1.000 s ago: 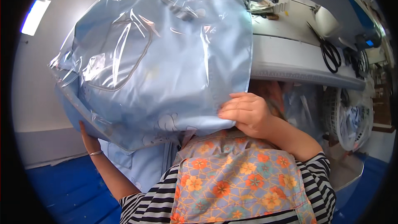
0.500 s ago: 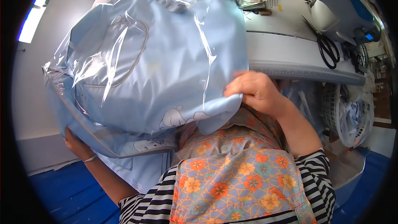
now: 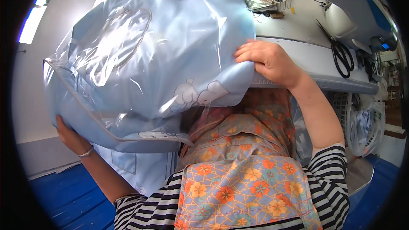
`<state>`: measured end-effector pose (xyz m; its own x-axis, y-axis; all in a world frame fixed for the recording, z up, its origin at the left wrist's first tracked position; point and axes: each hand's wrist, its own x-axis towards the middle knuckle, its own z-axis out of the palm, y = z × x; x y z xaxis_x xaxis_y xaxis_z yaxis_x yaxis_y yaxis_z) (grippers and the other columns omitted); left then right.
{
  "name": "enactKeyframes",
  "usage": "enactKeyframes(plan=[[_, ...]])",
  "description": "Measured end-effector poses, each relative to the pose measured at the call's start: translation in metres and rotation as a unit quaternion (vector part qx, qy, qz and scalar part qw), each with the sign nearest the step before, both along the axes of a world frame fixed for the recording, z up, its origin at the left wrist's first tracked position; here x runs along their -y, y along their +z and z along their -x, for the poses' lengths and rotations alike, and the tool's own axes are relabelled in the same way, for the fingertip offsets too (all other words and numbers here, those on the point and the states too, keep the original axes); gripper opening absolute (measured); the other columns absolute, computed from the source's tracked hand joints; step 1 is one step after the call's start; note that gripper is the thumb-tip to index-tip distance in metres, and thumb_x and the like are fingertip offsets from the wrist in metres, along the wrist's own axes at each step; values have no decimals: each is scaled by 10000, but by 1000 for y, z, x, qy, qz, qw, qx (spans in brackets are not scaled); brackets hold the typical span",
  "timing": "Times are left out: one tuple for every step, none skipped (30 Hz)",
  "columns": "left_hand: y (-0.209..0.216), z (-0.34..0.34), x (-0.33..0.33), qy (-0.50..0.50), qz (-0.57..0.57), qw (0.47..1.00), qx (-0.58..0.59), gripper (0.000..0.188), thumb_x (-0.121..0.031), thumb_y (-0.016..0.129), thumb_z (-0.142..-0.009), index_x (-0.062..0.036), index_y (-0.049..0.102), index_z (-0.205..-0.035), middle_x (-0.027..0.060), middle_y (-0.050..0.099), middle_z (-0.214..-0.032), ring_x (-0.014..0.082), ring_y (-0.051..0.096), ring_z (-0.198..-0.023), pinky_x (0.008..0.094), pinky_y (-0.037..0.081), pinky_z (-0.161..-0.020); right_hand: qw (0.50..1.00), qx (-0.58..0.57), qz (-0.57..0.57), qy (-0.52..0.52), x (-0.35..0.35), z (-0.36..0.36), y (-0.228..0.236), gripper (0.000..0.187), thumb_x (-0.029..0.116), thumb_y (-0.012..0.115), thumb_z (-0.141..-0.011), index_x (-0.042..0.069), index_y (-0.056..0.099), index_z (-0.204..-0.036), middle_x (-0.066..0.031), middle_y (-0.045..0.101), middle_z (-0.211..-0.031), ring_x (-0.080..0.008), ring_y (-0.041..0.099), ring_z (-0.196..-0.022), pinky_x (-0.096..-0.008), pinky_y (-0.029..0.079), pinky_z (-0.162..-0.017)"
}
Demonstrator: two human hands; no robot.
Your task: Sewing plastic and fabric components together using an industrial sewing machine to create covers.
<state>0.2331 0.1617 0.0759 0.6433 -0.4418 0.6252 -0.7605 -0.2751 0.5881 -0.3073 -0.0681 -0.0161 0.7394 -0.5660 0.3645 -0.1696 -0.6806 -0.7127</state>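
A large light blue sheet of fabric with a clear plastic layer (image 3: pixel 170 55) spreads over the sewing table and hangs down toward my lap. It has grey piping along its edge, an outlined rounded panel and white cartoon figures. My right hand (image 3: pixel 272 61) pinches its right edge by the table's front. At the lower left, my left hand (image 3: pixel 72 138) grips the other side from beneath; its fingers are partly hidden behind the fabric. Another light blue piece (image 3: pixel 123 162) hangs below, near my left forearm.
A sewing machine (image 3: pixel 353 4) stands at the back right. Black scissors (image 3: pixel 341 57) lie on the white table (image 3: pixel 294 55), beside its ruler-marked front edge. A white basket (image 3: pixel 343 110) and a clear bag of scraps (image 3: pixel 364 123) are below right. The floor (image 3: pixel 76 200) is blue.
My right hand has moved up and slightly right with the sheet's edge, lifting the lower right corner. My left hand has shifted a little left and up.
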Motion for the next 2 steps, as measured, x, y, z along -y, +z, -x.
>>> enactKeyframes(plan=[[2, -5, 2, -10, -6, 999, 38, 406, -262, 526, -972, -27, 519, -1302, 274, 544, -1253, 351, 605, -1067, 399, 514, -902, 998, -20, 66, -16, 1, 2, 0, 228, -4, 607, -805, 55, 705, -1002, -118, 696, -1087, -255, 635, -1084, -453, 363, -1093], [1, -4, 1, -8, -7, 999, 37, 406, -262, 526, -972, -27, 519, -1302, 274, 544, -1253, 351, 605, -1067, 399, 514, -902, 995, -34, 92, -11, 1, 3, -2, 257, 2, 620, -798, 60, 702, -1035, -125, 685, -1120, -257, 624, -1113, -453, 360, -1097]])
